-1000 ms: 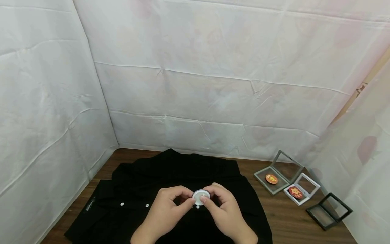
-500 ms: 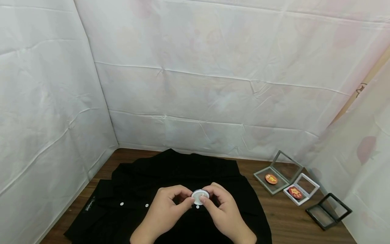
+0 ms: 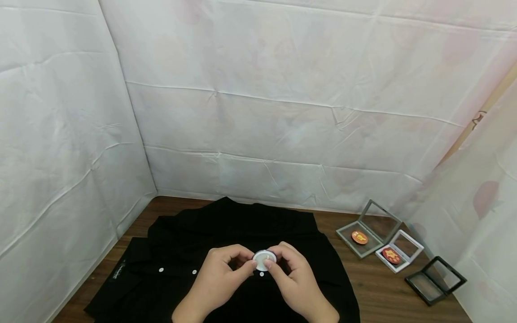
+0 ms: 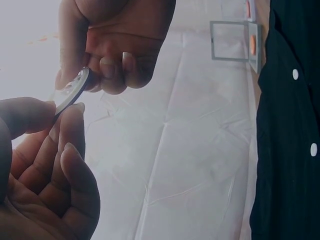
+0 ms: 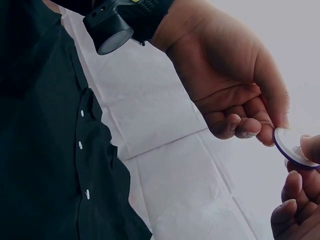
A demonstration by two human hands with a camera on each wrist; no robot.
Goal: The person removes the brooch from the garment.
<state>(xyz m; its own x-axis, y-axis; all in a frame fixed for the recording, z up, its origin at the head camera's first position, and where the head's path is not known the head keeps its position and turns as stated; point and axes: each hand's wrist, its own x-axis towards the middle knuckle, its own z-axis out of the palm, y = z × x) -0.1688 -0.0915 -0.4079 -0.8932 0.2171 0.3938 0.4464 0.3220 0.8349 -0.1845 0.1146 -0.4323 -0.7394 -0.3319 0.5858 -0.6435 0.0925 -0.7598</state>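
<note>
Above a black buttoned shirt (image 3: 226, 233), both hands hold a round badge (image 3: 260, 258) with its whitish back facing up. My left hand (image 3: 221, 278) pinches one edge between thumb and fingers. On the opposite side, my right hand (image 3: 298, 280) grips the rim, its thumb lying over the back. In the right wrist view, a small fitting shows beside the thumb on the back of the badge (image 5: 290, 142), and its rim looks purple. The left wrist view shows the badge (image 4: 73, 92) nearly edge-on between the fingers. Its front face is hidden.
Three open clear-lidded cases stand at the right on the wooden table (image 3: 379, 296). The grey case (image 3: 349, 232) holds an orange badge (image 3: 359, 237), and the white case (image 3: 404, 264) a red one. No badge shows in the black case (image 3: 424, 287). White cloth walls (image 3: 282, 125) surround the table.
</note>
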